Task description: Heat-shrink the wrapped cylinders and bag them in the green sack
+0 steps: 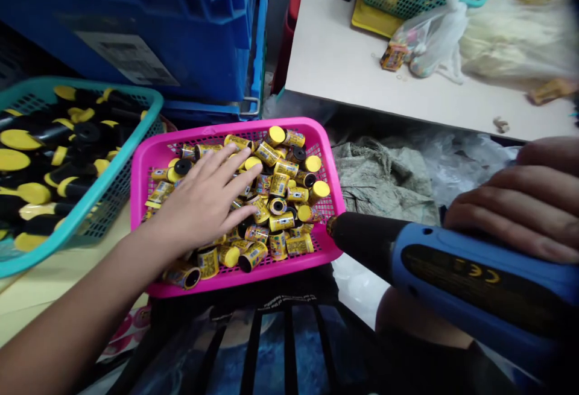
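A pink basket (335, 199) sits in front of me, filled with small yellow-wrapped cylinders (278, 184) with yellow or black ends. My left hand (212, 193) lies palm down on the pile, fingers spread and gripping nothing. At the right, close to the camera, is a blue and black electric screwdriver (434, 250) with a CE mark; its tip points toward the basket's right rim. Bent fingers of my right hand (520, 211) press together along the screwdriver's far side. The tool's body hides part of that hand, and its thumb is out of sight.
A teal basket (156, 108) of black and yellow parts stands left. Behind it are blue crates (194, 63). A white table (335, 51) at the back bears another teal basket (407, 0), a plastic bag (441, 36) and a small box (394, 56). A woven sack (382, 181) lies below.
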Available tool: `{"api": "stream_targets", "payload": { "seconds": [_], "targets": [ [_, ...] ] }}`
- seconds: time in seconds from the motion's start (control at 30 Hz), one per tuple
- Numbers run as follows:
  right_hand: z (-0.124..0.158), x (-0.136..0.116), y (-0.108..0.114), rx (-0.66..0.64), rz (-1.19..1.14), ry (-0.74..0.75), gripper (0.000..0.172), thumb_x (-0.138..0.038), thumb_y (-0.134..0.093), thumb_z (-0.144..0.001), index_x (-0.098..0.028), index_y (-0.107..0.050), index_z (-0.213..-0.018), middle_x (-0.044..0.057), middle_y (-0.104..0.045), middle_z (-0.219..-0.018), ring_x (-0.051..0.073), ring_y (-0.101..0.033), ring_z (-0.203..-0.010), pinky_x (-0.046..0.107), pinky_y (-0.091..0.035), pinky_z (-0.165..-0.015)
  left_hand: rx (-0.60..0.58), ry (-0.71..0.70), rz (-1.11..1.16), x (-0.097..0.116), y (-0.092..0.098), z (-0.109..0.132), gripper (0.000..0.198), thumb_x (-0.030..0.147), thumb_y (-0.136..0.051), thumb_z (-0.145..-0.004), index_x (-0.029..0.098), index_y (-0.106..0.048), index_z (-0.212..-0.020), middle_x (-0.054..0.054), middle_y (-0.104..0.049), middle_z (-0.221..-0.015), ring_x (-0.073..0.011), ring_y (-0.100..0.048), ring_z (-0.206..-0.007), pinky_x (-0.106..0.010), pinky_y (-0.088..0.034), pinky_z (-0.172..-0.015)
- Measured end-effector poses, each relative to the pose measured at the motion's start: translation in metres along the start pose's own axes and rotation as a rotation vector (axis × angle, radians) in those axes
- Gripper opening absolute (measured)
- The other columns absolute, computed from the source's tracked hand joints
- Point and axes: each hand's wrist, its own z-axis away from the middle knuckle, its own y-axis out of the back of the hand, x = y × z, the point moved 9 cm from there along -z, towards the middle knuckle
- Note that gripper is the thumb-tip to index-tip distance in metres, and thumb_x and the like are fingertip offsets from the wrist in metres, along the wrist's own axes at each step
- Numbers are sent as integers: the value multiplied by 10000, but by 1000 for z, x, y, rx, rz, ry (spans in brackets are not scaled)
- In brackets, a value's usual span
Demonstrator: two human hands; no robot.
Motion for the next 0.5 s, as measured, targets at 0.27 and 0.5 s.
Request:
{"api": "stream_targets", "payload": {
  "seconds": [0.27,0.5],
  "targets": [
    [22,30,23,548,410,-356,1041,-534,255,-791,43,-612,-802,113,-580,-955,321,-382,-1172,449,-414,-700,-186,-34,-68,12,-14,37,349,388,-514,-919,256,-642,-1216,-149,-531,-1395,-332,-563,-1199,-550,-437,-996],
    [44,4,-11,283,262,-230,1303,-789,264,-473,78,-582,-954,183,-534,-1000,349,-414,-1131,384,-400,-609,-169,-106,143,32,5,35,248,375,-490,-952,273,-693,-1052,-53,-619,-1313,-270,-519,-1275,-581,-327,-1114]
  ]
}}
